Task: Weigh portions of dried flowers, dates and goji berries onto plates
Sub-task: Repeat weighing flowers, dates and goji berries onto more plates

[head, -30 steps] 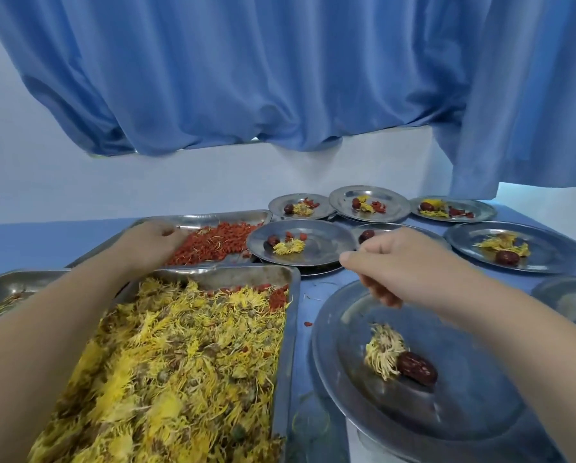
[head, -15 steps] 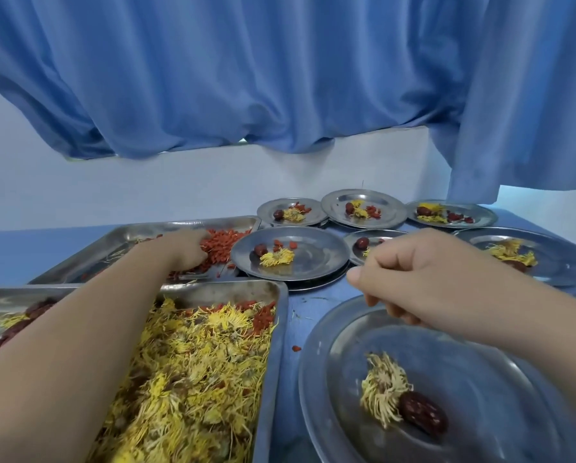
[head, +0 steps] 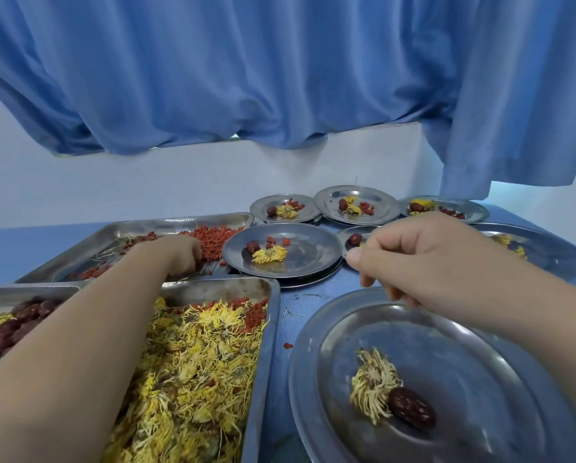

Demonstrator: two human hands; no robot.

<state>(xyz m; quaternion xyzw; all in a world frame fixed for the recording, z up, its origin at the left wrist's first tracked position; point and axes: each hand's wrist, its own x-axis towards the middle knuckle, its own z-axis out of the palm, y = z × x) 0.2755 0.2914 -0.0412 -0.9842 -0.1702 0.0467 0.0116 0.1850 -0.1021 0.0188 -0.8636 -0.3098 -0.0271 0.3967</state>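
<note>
Change: our left hand (head: 176, 255) has moved off the near edge of the goji tray (head: 129, 228) and into the goji berries (head: 219, 238). The view has dipped too, and the date tray (head: 29, 289) now shows at the left edge.
Left hand: fingers curled down in the heap, tips hidden. We judge a pinch is being gathered.
Right hand (head: 423, 259): stays over the far rim of the near plate (head: 480, 362). Fingers curled, thumb against forefinger. We cannot tell if it holds anything.
Meaning: the near plate, lower right, has one flower (head: 373, 385) and one date (head: 412, 407). Berries look to be the missing part.
Trays: three. Goji upper left, flower tray (head: 267, 329) lower centre, dates left.
Plates: seven in view.
Complete plates: four, the centre plate (head: 310, 252) and three back-row plates (head: 377, 197).
Stray: one berry (head: 288, 345) on the table (head: 281, 324).
</note>
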